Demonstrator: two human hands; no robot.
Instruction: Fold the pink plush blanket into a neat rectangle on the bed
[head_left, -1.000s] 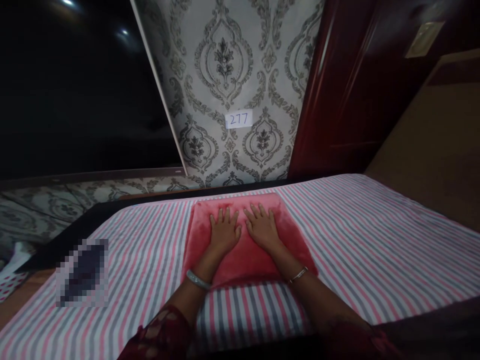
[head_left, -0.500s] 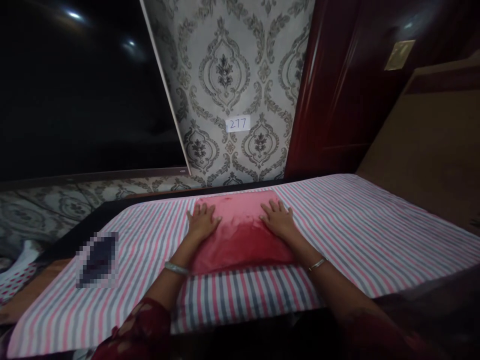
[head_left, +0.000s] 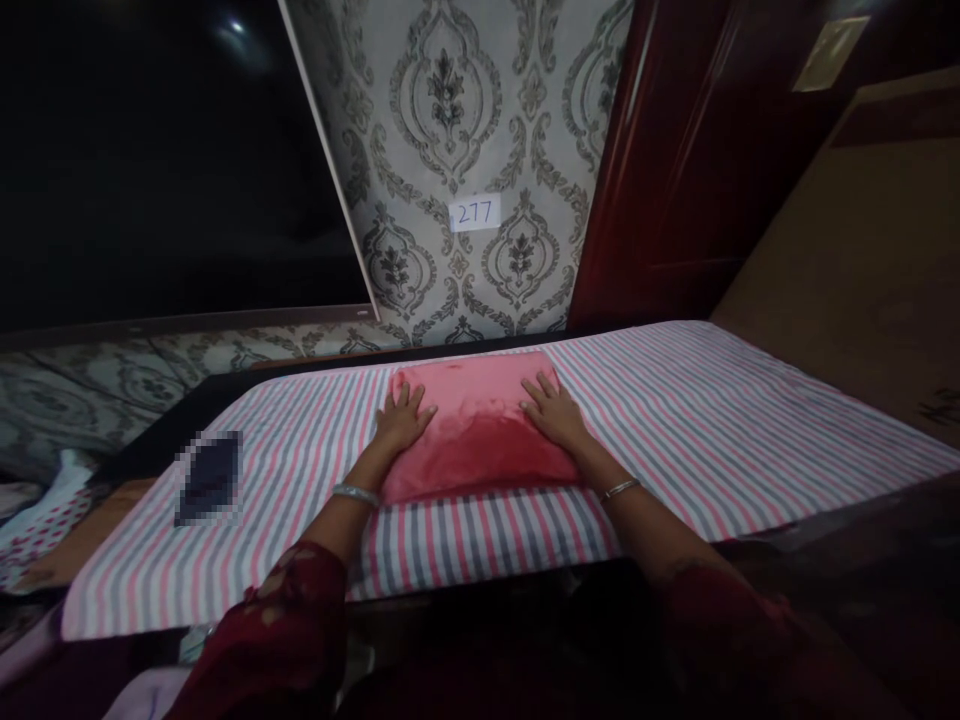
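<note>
A folded red plush cloth (head_left: 480, 450) lies flat on a striped pink, grey and white sheet (head_left: 285, 480). Its far part looks paler and its near part darker red. My left hand (head_left: 403, 417) rests palm down on the cloth's left edge, fingers spread. Opposite it, my right hand (head_left: 555, 408) presses flat on the right edge with the fingers apart. Neither hand grasps anything. A bracelet shows on each wrist.
A large dark television (head_left: 180, 170) hangs at the left. Past the sheet is patterned wallpaper with a paper label (head_left: 475, 212) reading 277. A cardboard box (head_left: 855, 260) stands at the right. A blurred-out dark item (head_left: 211, 478) lies on the sheet's left.
The view has tilted down slightly, so the wall and sheet sit higher in the picture. Both hands stay spread on the red cloth, in nearly the same places.
</note>
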